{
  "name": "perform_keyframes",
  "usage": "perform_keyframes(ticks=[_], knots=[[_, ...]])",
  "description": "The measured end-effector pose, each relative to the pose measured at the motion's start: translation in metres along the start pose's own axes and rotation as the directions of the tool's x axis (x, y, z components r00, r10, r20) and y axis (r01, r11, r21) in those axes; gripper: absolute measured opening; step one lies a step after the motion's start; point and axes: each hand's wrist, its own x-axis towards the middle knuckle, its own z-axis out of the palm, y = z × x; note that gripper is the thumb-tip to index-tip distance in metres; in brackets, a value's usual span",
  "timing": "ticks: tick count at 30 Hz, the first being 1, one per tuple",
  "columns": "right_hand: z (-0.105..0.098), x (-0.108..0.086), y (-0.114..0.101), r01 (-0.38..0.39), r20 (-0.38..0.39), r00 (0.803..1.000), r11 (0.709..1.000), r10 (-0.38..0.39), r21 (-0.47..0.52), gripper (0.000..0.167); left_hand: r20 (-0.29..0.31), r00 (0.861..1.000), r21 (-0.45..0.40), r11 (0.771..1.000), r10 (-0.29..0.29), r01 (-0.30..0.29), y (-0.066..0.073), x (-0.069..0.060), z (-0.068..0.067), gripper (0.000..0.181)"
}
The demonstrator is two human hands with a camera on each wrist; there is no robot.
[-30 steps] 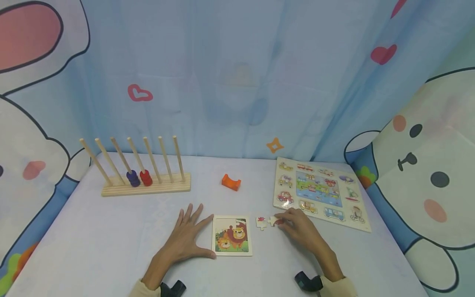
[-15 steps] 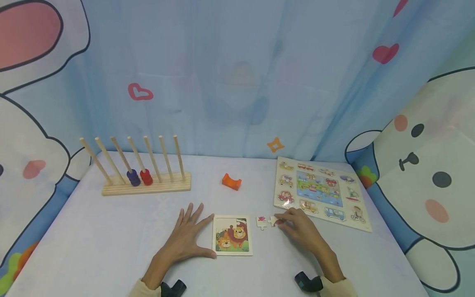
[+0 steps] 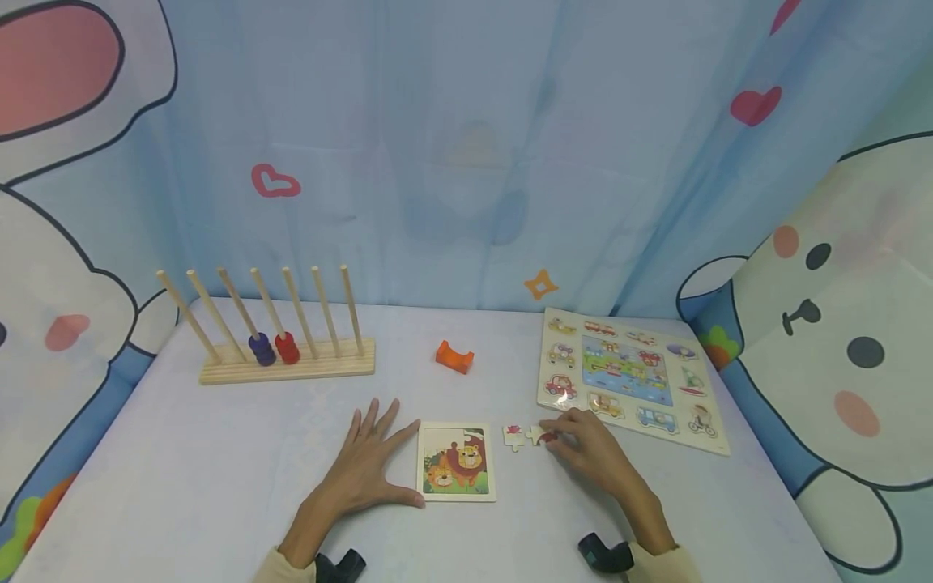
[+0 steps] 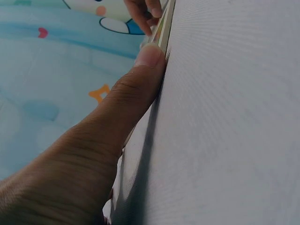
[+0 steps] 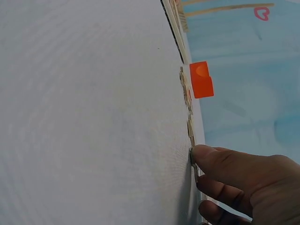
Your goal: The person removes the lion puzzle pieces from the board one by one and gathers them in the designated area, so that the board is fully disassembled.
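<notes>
In the head view a small framed lion jigsaw puzzle [image 3: 456, 478] lies flat on the table, with a pale gap at its upper left. My left hand [image 3: 362, 470] is spread at its left side, thumb and index fingertips touching the frame's edge. To the right of the frame, my right hand [image 3: 594, 453] pinches a puzzle piece [image 3: 535, 435] at table level, partly hidden by the fingers. Just left of that lies another loose piece [image 3: 513, 434] with a red print. The right wrist view shows the thumb [image 5: 225, 161] and curled fingers at the piece's edge.
A wooden peg stand [image 3: 287, 371] with blue and red beads stands at the back left. An orange curved block [image 3: 454, 358] lies behind the lion puzzle. At the right back is a larger vehicle puzzle board [image 3: 634, 372], close to my right hand. A blue curtain [image 3: 437, 162] hangs behind the table.
</notes>
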Motion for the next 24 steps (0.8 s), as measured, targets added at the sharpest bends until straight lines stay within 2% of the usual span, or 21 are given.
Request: perform_keyframes(ticks=[7, 16, 19, 24], knots=[[0.001, 0.000, -0.002, -0.027, -0.030, 0.999, 0.998, 0.029, 0.052, 0.030, 0.001, 1.000, -0.003, 1.000, -0.001, 0.001, 0.000, 0.000, 0.000, 0.110], [0.006, 0.014, -0.021, 0.066, -0.103, 0.994, 0.979, -0.047, 0.192, 0.028, 0.013, 1.000, 0.002, 1.000, -0.002, 0.002, 0.000, 0.000, 0.000, 0.110], [0.010, 0.021, -0.031, 0.100, -0.093, 0.993, 0.962, -0.078, 0.252, 0.025, 0.015, 1.000, -0.005, 1.000, 0.004, -0.004, 0.000, 0.000, -0.001, 0.110], [0.020, 0.032, -0.048, 0.100, -0.020, 0.995, 0.942, -0.099, 0.320, 0.025, 0.016, 1.000, -0.005, 1.000, 0.004, -0.004, 0.001, 0.000, -0.002, 0.110]])
